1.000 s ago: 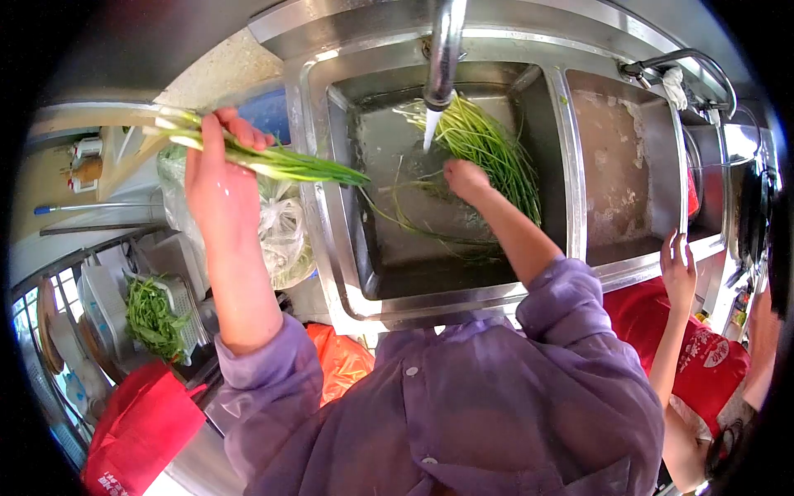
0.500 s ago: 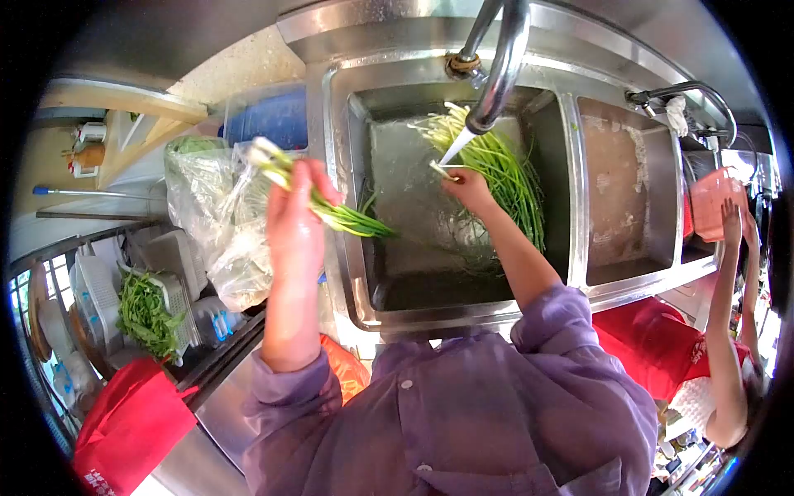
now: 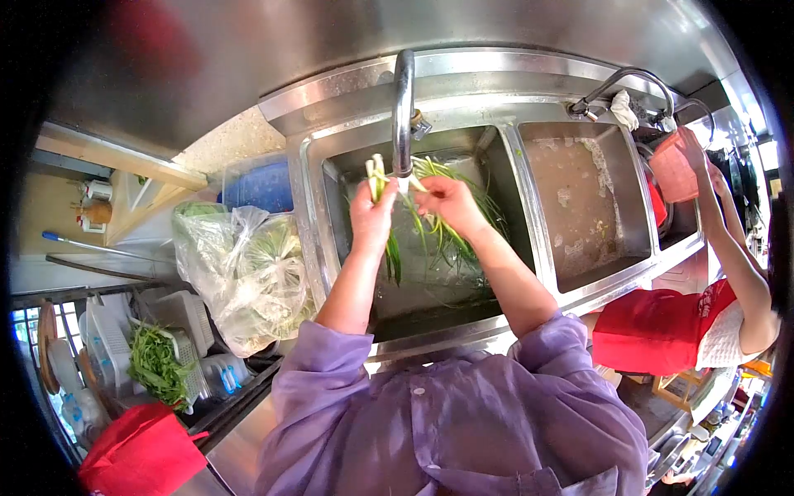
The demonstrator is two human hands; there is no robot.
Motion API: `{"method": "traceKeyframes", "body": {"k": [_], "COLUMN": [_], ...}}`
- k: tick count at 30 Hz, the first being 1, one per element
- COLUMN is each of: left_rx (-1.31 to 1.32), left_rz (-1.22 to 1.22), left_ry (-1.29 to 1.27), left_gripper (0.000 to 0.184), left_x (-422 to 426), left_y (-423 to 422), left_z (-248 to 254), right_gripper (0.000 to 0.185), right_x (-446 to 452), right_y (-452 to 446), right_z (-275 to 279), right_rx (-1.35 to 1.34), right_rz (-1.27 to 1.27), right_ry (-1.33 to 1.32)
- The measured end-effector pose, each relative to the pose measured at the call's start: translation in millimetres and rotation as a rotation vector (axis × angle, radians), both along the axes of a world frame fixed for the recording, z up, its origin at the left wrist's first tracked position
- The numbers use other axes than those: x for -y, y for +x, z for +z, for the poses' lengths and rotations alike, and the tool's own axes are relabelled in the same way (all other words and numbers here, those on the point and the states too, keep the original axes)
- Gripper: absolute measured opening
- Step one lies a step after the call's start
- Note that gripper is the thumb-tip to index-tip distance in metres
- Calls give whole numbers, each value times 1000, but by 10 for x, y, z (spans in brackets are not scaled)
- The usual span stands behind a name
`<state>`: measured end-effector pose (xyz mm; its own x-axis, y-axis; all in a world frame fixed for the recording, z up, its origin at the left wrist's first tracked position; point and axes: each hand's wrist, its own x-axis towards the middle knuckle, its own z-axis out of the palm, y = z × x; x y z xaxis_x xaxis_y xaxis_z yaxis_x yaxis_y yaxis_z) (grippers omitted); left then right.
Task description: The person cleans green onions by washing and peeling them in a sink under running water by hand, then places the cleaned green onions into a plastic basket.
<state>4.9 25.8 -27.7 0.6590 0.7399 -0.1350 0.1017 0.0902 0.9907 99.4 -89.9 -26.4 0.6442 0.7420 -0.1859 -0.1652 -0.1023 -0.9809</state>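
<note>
My left hand (image 3: pixel 371 215) is closed round a small bunch of green stalks (image 3: pixel 393 255), pale ends up and leaves hanging down over the sink (image 3: pixel 309 198). Just right of the tap (image 3: pixel 403 116), my right hand (image 3: pixel 451 205) pinches a few thin stalks, whose green ends trail toward the water. Both hands are close together at the tap's mouth, not touching each other. A larger pile of long green stalks (image 3: pixel 488 198) lies in the sink behind my right hand, partly hidden by it.
Left of the sink are a clear plastic bag of greens (image 3: pixel 240 273) and a blue container (image 3: pixel 258 187). A basket holds leafy greens (image 3: pixel 157 364). A second basin (image 3: pixel 571 207) adjoins on the right, where another person in a red apron (image 3: pixel 653 331) holds a pink container (image 3: pixel 674 169).
My left hand has moved right with its bunch, from beside the sink to the tap. My right hand has come up near it, with stalks now hanging from its fingers.
</note>
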Motion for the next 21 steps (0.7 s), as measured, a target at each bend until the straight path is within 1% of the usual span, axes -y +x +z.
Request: {"method": "traceKeyframes", "body": {"k": [1, 2, 3, 4, 5, 6, 7, 8, 10, 11, 12, 14, 15, 16, 18, 19, 20, 21], "left_rx": [59, 118, 126, 123, 114, 107, 75, 77, 129, 180, 181, 195, 183, 185, 61, 65, 65, 53], "left_rz": [-3, -3, -46, -44, -73, -102, -154, -153, -56, -38, -38, -10, 13, 17, -125, -145, -145, -170], "left_ry": [-41, -82, -134, -129, -223, -319, -318, -317, -292, -342, -342, -378, -343, -340, -497, -418, -419, -442], "left_gripper": [15, 15, 15, 15, 16, 17, 19, 19, 21, 22, 22, 22, 22, 22, 24, 19, 19, 16], "left_x": [-15, -31, -56, -38, 3, 29, 24, 43, 118, 149, 178, 220, 242, 226, 184, 189, 194, 200], "left_y": [-8, -20, -40, -42, -35, -27, -34, -25, -3, -15, -41, -91, -109, -151, -233, -241, -247, -250], "left_z": [16, 37, 8, 1, -10, -17, -21, -28, -40, -41, -43, -57, -80, -73, -60, -43, -34, -23], "right_gripper": [19, 20, 20, 21, 21, 21, 22, 22, 22, 23, 23, 25, 25, 25, 27, 23, 23, 23], "right_x": [37, 82, 84, 82, 65, 29, -11, -51, -107, -106, -100, -102, -108, -87, -38, -78, -124, -169], "right_y": [32, 49, 38, 11, -13, -37, -61, -92, -176, -222, -284, -376, -365, -340, -288, -268, -241, -211], "right_z": [24, 44, 51, 70, 58, 36, 15, -7, -27, -20, -26, -118, -203, -125, 110, 66, 25, -14], "right_rx": [-70, -110, -176, -240, -242, -147, -50, -47, -73, -254, -254, 90, 47, 47, -276, -51, -51, 215], "right_rz": [4, 8, -5, -19, -18, -27, -36, -34, -137, -109, -108, -188, -131, -127, -76, -32, -31, 4], "right_ry": [53, 25, 31, 35, 37, 40, 43, 44, 185, 238, 238, 132, 230, 233, 261, 214, 213, -5]}}
